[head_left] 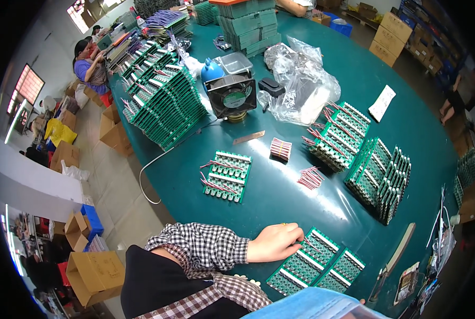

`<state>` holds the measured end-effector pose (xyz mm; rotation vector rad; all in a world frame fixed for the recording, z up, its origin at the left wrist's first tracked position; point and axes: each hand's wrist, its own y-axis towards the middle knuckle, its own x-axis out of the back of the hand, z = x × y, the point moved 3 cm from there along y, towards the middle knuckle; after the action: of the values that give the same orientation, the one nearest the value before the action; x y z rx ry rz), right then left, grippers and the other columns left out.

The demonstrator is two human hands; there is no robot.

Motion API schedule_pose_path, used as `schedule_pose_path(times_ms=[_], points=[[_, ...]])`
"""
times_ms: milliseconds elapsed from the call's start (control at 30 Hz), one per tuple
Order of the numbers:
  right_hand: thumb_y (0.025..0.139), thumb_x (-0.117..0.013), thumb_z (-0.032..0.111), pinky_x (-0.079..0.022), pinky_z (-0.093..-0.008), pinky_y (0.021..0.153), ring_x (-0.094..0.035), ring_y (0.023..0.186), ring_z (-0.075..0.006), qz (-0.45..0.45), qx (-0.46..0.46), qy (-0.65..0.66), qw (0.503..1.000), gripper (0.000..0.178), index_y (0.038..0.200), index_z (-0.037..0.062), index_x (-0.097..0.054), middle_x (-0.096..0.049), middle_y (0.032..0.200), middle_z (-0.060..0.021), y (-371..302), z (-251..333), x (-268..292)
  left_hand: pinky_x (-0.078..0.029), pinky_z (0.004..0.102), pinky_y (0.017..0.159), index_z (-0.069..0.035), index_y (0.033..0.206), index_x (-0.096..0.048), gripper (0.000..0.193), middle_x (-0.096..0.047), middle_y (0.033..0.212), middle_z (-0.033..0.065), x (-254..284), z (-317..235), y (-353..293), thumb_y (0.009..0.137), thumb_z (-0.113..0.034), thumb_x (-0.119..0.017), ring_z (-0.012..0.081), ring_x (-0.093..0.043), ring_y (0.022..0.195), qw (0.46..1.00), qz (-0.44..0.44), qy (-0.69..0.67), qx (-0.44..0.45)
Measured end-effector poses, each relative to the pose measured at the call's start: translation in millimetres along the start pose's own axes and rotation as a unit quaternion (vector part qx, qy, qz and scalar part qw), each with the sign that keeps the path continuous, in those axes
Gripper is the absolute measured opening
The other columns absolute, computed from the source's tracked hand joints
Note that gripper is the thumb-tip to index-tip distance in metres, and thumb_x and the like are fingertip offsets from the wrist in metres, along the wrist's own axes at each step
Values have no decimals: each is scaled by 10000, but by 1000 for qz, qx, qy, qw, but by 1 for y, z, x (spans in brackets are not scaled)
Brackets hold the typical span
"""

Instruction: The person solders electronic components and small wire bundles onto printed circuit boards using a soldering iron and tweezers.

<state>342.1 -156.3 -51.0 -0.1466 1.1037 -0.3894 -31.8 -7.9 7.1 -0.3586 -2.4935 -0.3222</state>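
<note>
My left hand (274, 243), in a black-and-white checked sleeve, reaches over the top left edge of a green circuit board panel (304, 263). Its thumb and fingers are closed on a short red wire (313, 244), which slants onto the panel. Beside this panel on the right lies a narrower green panel (344, 270). Of my right hand (362, 301), only a bit of skin shows past the blue fabric at the lower edge; its fingers are hidden. Farther off lie a loose pile of red-and-white wires (310, 178) and a banded wire bundle (281, 149).
A panel with wires (227, 176) lies ahead on the green table (195, 204). Panel stacks stand at right (381, 175) and far left (166, 106). A small fan (232, 97), clear plastic bags (306, 80) and a flat metal strip (249, 137) lie beyond. Another person (91, 69) sits far left.
</note>
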Motion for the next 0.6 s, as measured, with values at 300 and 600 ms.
schedule_pose_path(times_ms=[300,600], points=[[889,-538,550,-431,-339,718,-436,801,-170,12,-30,-76,997,514,1155,129,-409,-456,916,-9,-3,9,-19,-461,343,601,-81,914,-556,172,-531,775,49,0,-5,1,821,-165,-674,218,-569,682,1000,-6,-3,-3],[923,-460,555,-402,-325,674,-415,791,-173,-1,-17,-83,996,491,1142,118,-420,-458,912,-20,-4,7,-32,-464,335,585,-90,901,-565,173,-547,777,45,1,-5,4,808,-165,-690,214,-584,679,1000,-11,-5,1]])
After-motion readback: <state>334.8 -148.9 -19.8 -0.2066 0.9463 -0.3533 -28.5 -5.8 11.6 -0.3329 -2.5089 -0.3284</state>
